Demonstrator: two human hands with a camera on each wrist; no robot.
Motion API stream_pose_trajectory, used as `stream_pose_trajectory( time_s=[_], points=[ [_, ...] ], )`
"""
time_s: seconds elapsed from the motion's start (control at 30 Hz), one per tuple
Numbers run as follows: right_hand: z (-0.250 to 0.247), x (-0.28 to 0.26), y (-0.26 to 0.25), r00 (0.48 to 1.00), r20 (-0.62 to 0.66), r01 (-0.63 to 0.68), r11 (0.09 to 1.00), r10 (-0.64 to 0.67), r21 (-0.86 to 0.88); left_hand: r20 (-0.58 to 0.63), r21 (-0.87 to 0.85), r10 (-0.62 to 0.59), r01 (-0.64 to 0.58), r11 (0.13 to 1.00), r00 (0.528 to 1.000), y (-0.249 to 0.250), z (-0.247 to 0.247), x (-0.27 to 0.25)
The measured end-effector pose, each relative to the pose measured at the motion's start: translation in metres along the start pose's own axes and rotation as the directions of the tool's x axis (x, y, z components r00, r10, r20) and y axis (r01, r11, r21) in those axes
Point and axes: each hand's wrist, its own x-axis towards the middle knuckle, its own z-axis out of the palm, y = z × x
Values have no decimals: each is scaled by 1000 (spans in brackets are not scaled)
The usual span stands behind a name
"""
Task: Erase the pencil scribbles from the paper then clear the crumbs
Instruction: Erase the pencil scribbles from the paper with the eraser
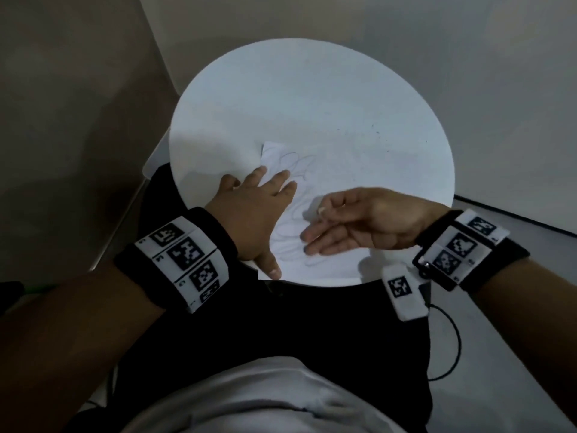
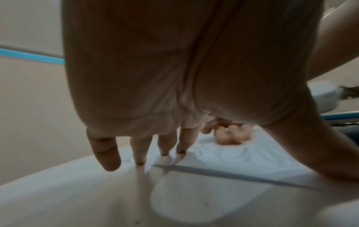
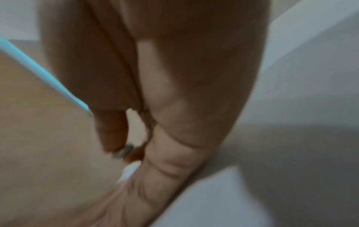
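Observation:
A white paper point(image 1: 331, 267) with looping pencil scribbles point(image 1: 296, 165) lies on the near part of a round white table point(image 1: 281, 89). My left hand point(image 1: 259, 198) lies flat on the paper's left side, its straight fingertips point(image 2: 139, 159) pressing at the paper's edge point(image 2: 233, 155). My right hand point(image 1: 321, 210) hovers over the lower middle of the sheet, thumb and forefinger pinching a small pale eraser point(image 1: 320, 210). The other fingers reach left, just above the paper. In the blurred right wrist view the eraser point(image 3: 124, 151) shows between thumb and finger. A few dark crumbs point(image 1: 387, 150) dot the table's right side.
The table's near edge meets my lap in black trousers point(image 1: 281, 332). A tagged white device point(image 1: 402, 289) hangs under my right wrist with a black cable point(image 1: 452, 345) looping down. Beige wall stands at left, pale floor at right.

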Motion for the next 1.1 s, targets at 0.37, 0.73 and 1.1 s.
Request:
stream_pose_trajectory(
  time_s=[0.37,0.73,1.1],
  points=[
    [-17,1,-10,996,-66,68,994,-63,81,-29,-148,-86,81,986,996,-14,-4,-11],
    [10,33,-28,993,-16,122,981,-121,153,-67,-168,-104,91,982,992,-11,-4,-10],
    [4,38,-44,972,-173,212,920,-162,329,-89,-165,-121,105,981,989,-11,0,-9]
  ],
)
